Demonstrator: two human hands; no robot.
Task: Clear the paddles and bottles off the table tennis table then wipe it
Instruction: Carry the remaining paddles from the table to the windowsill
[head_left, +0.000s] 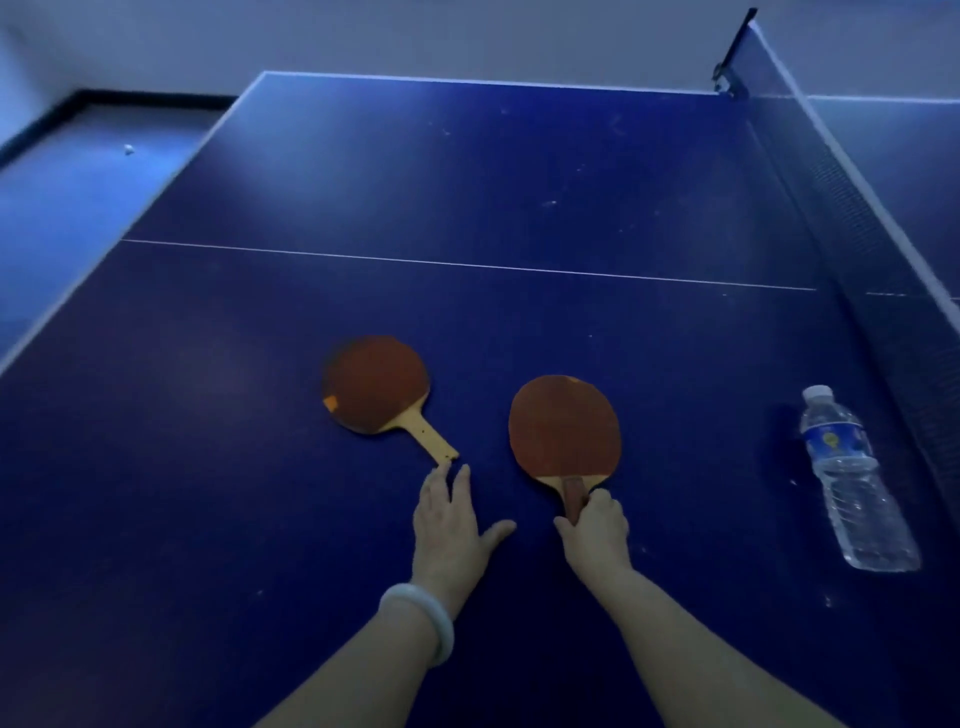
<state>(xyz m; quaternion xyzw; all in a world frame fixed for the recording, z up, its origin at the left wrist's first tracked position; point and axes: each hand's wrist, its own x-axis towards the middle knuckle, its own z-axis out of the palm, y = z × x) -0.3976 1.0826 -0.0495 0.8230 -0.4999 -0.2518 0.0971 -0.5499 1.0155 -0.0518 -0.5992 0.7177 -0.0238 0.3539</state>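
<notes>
Two red-faced paddles lie flat on the blue table tennis table (467, 171). The left paddle (376, 384) has a bare pale wooden handle pointing toward me. My left hand (452, 519) lies flat with straight fingers, its fingertips just at the end of that handle. The right paddle (565, 426) has a brownish handle, and my right hand (595, 530) grips it with curled fingers. A clear plastic water bottle (852, 478) with a blue label stands at the right, near the net, apart from both hands.
The dark net (852, 218) runs along the right side, held by a clamp post (730, 78) at the far edge. A white centre line crosses the table. A small white ball (128, 149) lies on the floor at the far left.
</notes>
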